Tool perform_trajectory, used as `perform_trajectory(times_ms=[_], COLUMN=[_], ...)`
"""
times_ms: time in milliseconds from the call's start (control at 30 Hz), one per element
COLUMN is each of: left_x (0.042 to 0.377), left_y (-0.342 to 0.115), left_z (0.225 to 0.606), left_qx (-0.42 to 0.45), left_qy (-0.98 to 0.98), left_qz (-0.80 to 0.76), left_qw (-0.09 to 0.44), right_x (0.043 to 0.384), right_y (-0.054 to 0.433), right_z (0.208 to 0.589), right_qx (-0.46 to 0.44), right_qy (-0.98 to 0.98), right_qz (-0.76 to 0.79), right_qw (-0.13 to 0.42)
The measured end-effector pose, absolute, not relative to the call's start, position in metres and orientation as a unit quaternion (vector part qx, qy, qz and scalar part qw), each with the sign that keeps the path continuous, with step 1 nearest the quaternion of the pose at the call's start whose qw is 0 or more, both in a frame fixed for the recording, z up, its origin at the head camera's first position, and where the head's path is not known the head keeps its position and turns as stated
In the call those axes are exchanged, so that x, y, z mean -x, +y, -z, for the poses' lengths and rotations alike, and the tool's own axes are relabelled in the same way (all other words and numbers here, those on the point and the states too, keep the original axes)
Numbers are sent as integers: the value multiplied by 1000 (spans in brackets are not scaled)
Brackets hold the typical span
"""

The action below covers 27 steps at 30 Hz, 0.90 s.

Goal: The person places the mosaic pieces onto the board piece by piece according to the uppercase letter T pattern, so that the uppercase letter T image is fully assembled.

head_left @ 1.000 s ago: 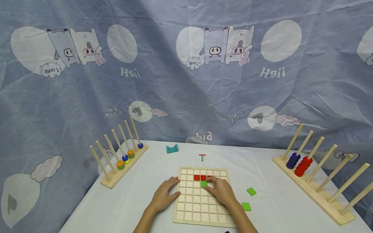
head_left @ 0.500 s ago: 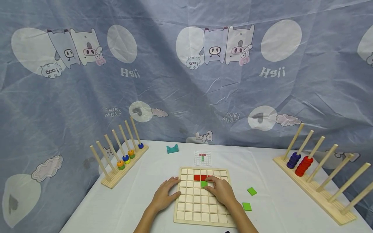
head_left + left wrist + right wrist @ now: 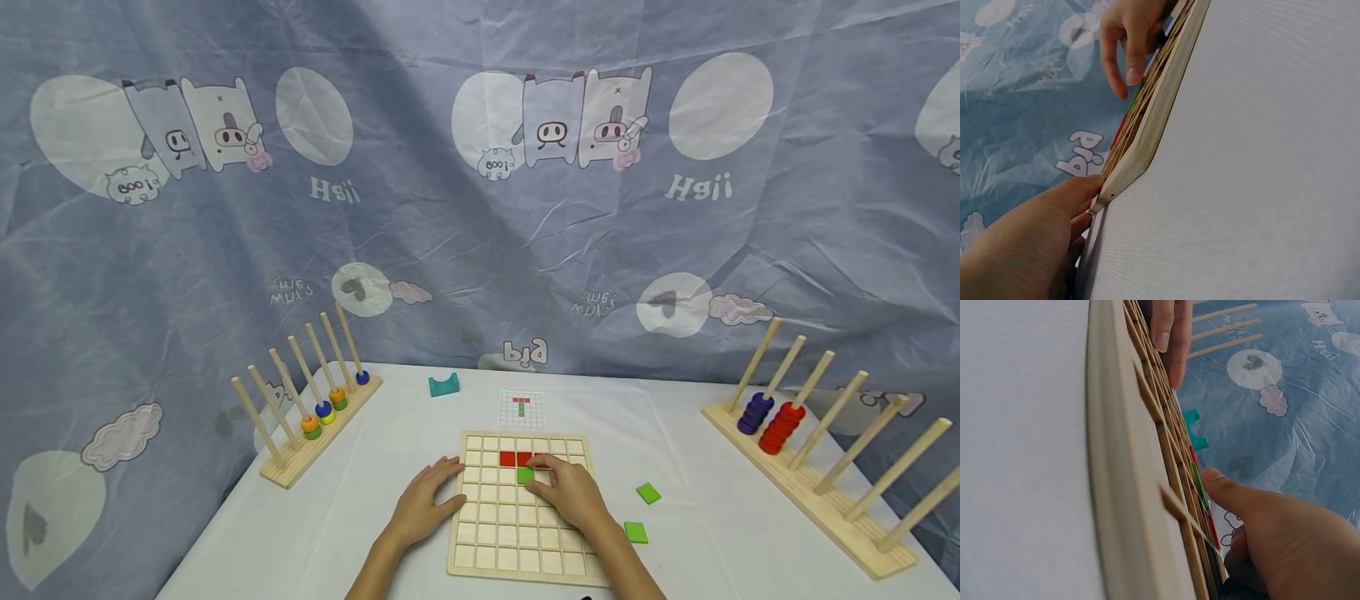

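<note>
A wooden grid board (image 3: pixel 486 557) lies on the table. Red square tiles (image 3: pixel 507 458) sit in a row of its cells, the rightmost partly covered by a fingertip. Below the middle red one is a green square tile (image 3: pixel 525 475) in its own cell. My left hand (image 3: pixel 425 502) rests at the board's left edge, fingers and thumb spread along it. My right hand (image 3: pixel 570 492) is over the board with thumb and index finger apart, right beside the green tile. In the right wrist view the right thumb (image 3: pixel 1216 478) shows close over the tiles.
Two loose green tiles (image 3: pixel 648 492) lie right of the board. Behind it is a printed grid card (image 3: pixel 521 409) with a red and green T. A teal curved block (image 3: pixel 444 384) stands at the back. Wooden peg racks with beads stand left (image 3: pixel 281 473) and right (image 3: pixel 813 492).
</note>
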State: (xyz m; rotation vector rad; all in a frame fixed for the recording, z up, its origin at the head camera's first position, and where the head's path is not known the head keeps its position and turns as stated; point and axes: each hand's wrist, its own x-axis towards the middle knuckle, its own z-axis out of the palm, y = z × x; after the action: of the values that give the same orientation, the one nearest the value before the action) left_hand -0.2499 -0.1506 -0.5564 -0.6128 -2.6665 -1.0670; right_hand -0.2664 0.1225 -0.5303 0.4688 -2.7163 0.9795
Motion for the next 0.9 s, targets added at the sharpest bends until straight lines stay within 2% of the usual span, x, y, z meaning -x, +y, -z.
perform_trajectory(times_ms=[367, 667, 900], left_x=[250, 249, 248], left_y=[-151, -150, -150], left_z=[559, 557, 554], left_qx=[216, 204, 196], left_qy=[-902, -905, -907], left_qz=[355, 361, 363], left_qw=[116, 97, 86], right_x=[261, 260, 258], right_y=[130, 161, 190], right_z=[511, 496, 489], right_qx=[-183, -200, -189], right_qy=[-904, -880, -868], right_qz=[-380, -430, -457], right_qw=[64, 35, 52])
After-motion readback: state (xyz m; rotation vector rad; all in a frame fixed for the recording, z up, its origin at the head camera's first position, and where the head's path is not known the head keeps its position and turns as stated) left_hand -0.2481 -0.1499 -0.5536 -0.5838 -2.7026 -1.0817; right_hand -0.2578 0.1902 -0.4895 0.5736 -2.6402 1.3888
